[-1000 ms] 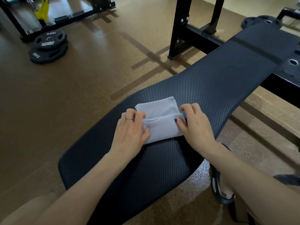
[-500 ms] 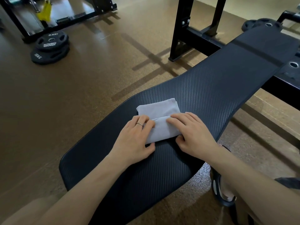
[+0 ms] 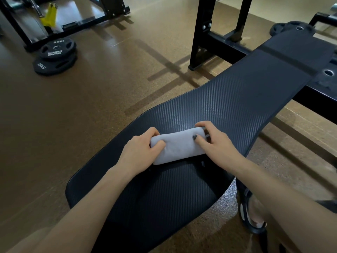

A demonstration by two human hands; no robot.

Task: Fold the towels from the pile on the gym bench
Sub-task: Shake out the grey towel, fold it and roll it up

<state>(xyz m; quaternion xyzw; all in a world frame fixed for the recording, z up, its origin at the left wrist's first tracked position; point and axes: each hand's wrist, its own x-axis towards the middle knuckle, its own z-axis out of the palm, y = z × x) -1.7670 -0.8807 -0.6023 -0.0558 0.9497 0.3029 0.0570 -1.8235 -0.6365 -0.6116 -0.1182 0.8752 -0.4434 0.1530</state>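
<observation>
A small light grey towel (image 3: 177, 146), folded into a thick narrow bundle, is held just above the black ribbed gym bench (image 3: 228, 106). My left hand (image 3: 140, 152) grips its left end, thumb on top and fingers curled underneath. My right hand (image 3: 215, 141) grips its right end, thumb pressed on the top face and fingers wrapped round the far edge. No pile of towels is in view.
Two black weight plates (image 3: 54, 57) are stacked on the brown floor at the left. A black rack upright (image 3: 204, 33) stands behind the bench, with more frame at the right. My sandalled foot (image 3: 253, 212) is on the floor beside the bench.
The towel lay flat in an open fold under both pressing hands; now it is doubled into a thick bundle, and both hands have closed round its ends and lifted it slightly.
</observation>
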